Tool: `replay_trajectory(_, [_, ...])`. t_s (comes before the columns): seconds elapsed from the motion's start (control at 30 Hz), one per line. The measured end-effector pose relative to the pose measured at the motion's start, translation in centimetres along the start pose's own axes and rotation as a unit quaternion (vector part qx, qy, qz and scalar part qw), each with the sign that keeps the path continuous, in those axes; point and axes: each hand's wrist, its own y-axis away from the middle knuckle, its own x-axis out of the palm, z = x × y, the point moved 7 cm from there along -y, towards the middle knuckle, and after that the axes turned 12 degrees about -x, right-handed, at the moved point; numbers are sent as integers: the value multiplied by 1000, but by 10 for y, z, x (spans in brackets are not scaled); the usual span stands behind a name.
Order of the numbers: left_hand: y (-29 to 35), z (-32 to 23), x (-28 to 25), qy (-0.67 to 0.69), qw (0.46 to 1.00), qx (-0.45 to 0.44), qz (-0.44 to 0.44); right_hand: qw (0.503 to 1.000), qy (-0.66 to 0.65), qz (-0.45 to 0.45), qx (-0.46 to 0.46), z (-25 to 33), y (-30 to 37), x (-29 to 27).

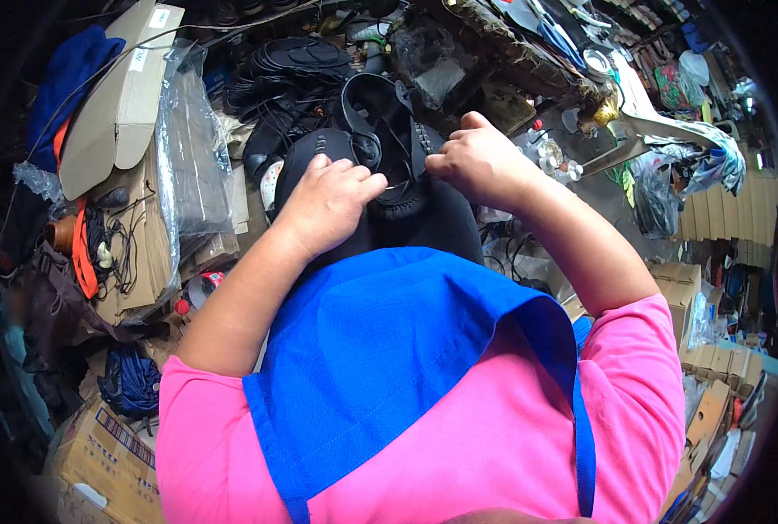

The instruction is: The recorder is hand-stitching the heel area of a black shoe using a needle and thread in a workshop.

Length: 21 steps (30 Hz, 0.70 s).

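A black stitched shoe [396,157] lies on the person's lap, over dark trousers [432,231], its strap [354,113] looping up at the far side and heavy stitches running along its right edge and around its near end. The left hand [332,196] is beside the shoe on its left, fingers bent and drawn close together, the fingertips near the shoe's near end; whether anything is pinched between them I cannot tell. The right hand [480,162] is curled into a loose fist against or just beside the stitched right edge, and its grip is hidden, so I cannot tell whether it holds something. A thin pale strand [397,185] shows across the dark shoe between the two hands. Just to the left of the shoe, above the left hand, a rounded black piece [314,157] carries a short row of stitches. The person wears a pink shirt [459,454] and a blue apron [363,349] that spreads over the lap. Beyond the shoe sits a heap of black soles [297,61]. Off to the left are a folded cardboard sheet [122,113], clear plastic wrapping [198,157], a blue cloth [70,74], an orange strap [83,253] and tangled black cord [127,249], with a cardboard box [114,467] lower down; to the right, clear plastic bottles [550,157] lie near the right forearm, and a clear plastic bag [657,205] rests farther out
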Motion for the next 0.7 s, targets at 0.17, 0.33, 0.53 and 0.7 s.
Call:
replay_trajectory(0.17, [11,11,-13,19,1000,5,2,994,-74,-77,-9,-7,13,11])
replay_trajectory(0.33, [76,93,-40,34,983,-179,-7,944,-181,-45,270,-71,123,45])
replay_trajectory(0.53, [62,103,-69,496,817,-276,-102,550,-650,-419,314,-77,116,23])
replay_trajectory(0.7, [14,36,-83,766,631,-55,-109,364,-762,-525,112,-56,48,5])
